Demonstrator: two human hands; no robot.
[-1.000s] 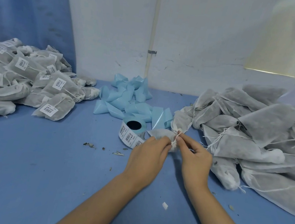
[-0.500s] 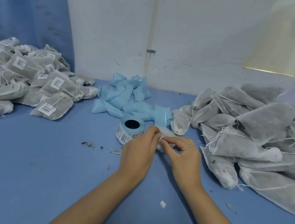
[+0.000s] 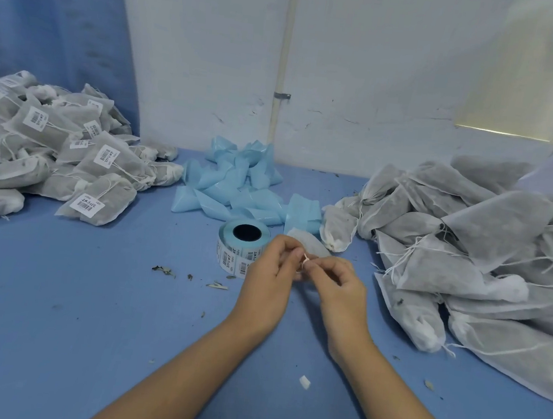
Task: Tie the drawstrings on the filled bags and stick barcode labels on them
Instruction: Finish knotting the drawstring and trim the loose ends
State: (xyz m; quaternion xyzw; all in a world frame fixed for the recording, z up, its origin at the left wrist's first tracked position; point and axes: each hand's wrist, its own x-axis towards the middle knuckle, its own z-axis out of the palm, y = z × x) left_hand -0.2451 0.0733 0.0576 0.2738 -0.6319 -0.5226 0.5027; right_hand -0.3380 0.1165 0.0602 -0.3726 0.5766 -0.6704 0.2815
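— Where's the bag [image 3: 306, 242]?
— Just beside the label roll [image 3: 242, 244], partly hidden behind the hands.
— And the hands?
— Left hand [image 3: 269, 272] and right hand [image 3: 343, 287] both pinch its white drawstring [image 3: 305, 259].

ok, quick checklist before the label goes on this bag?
1. Drawstring held: ok, left hand and right hand both pinch the white drawstring.
2. Knot finished: cannot tell, the hands hide it.
3. Small grey non-woven bag closed: cannot tell, the hands cover most of it.
4. Blue-cored roll of barcode labels at hand: ok, it stands beside the left hand.
5. A hand free to peel a label: not ok, both are on the string.
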